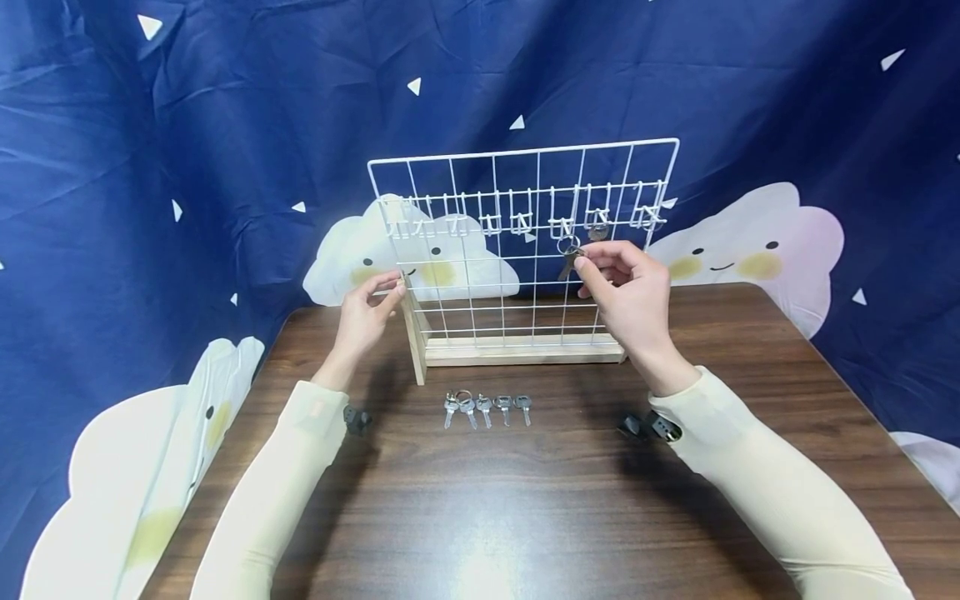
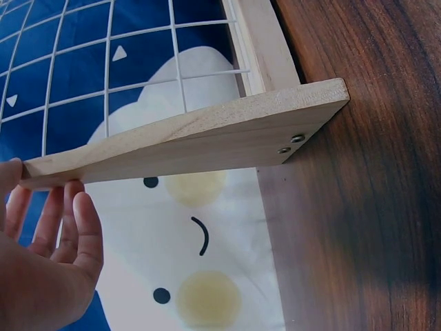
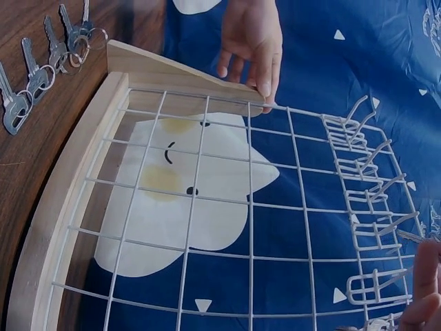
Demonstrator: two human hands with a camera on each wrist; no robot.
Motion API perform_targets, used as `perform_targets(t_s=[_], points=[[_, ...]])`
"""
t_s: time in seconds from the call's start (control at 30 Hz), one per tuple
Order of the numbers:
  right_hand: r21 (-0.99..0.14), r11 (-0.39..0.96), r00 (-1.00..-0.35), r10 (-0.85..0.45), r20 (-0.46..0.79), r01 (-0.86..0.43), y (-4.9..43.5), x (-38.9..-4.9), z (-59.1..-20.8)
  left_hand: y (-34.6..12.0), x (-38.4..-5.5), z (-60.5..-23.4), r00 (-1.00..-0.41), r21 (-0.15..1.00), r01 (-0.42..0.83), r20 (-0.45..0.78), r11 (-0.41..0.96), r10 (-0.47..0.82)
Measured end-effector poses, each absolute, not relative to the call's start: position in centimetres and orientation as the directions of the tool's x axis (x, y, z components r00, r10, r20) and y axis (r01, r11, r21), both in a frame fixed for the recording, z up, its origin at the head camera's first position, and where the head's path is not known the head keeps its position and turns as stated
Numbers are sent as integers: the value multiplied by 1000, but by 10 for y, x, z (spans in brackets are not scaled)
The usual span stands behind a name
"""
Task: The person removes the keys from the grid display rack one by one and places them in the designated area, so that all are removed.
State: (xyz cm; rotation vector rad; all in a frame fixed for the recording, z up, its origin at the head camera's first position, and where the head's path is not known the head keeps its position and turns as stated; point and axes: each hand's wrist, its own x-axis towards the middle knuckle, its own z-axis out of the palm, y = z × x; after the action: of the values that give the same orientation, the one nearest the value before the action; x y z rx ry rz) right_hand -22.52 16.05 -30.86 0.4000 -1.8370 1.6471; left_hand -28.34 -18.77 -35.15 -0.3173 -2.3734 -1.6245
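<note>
A white wire grid rack point(image 1: 480, 260) stands on a wooden base, with a row of white hooks point(image 1: 521, 222) across its upper part. My right hand point(image 1: 636, 287) pinches a key point(image 1: 570, 263) by its head, in front of the grid. The key's ring point(image 1: 567, 244) is right at one of the hooks, overlapping its lower end. At the grid's other side, my left hand point(image 1: 365, 312) grips the upper end of the wooden side support point(image 2: 186, 141) between thumb and fingers. Only fingers of the right hand point(image 3: 428, 286) show at the edge of the right wrist view.
Several silver keys with rings point(image 1: 486, 405) lie in a row on the brown wooden table point(image 1: 480, 492), in front of the rack. Another key point(image 1: 597, 232) hangs from a hook near the right hand. Behind stands a blue curtain point(image 1: 247, 108) with cloud prints.
</note>
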Motion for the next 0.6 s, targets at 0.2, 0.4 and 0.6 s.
perform_targets(t_s=[0.2, 0.4, 0.6], points=[[-768, 198, -757, 143, 637, -609, 160, -222, -311, -188, -284, -351, -948, 880, 307, 316, 364, 35], [-809, 185, -810, 87, 580, -559, 160, -218, -316, -188, -284, -351, -947, 883, 312, 319, 352, 40], [-843, 225, -862, 21, 506, -489, 163, -218, -325, -188, -284, -351, -946, 880, 313, 321, 359, 38]])
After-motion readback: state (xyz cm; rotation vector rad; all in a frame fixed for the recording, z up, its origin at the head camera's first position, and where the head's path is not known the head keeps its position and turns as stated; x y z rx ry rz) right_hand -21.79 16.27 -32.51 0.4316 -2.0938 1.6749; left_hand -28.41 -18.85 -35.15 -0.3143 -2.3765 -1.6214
